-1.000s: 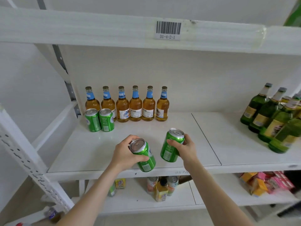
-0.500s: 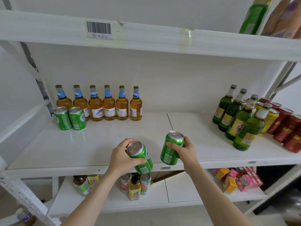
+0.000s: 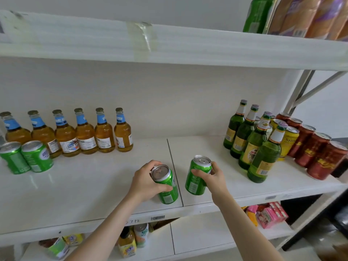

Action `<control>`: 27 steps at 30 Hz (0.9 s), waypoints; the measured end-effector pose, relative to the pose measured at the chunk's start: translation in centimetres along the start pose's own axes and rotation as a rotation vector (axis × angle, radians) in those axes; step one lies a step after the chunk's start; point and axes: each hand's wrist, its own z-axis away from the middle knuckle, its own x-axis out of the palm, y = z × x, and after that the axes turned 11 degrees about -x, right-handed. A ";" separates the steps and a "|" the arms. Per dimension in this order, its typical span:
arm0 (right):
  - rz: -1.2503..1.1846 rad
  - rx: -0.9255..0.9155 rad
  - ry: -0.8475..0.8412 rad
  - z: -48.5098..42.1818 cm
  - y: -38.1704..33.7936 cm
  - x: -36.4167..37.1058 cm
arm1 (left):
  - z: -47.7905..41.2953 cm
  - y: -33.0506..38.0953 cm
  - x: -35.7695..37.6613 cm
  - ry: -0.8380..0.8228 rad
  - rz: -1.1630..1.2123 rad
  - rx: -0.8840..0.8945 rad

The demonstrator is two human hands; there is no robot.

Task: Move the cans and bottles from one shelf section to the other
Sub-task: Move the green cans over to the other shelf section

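The left hand is gripping a green can, fingers curling round its upper side, the can tilting its silver top toward the viewer, just left of the seam in the white shelf. The right hand is holding a second green can nearly upright just right of that seam, thumb lying across its front. Both are hanging near the shelf's front edge; whether either is touching the board I cannot tell. At the far left, six amber bottles are standing in a row, with two more green cans just in front. On the right section, green bottles are crowding beside red cans.
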 end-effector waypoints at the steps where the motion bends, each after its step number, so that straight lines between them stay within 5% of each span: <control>1: -0.001 0.001 0.001 -0.6 0.1 -0.6 | -0.6 0.5 0.7 -0.009 -0.010 0.004; 27: -0.001 0.019 -0.036 -17.3 2.9 -11.0 | -10.7 9.2 15.7 0.099 -0.109 -0.051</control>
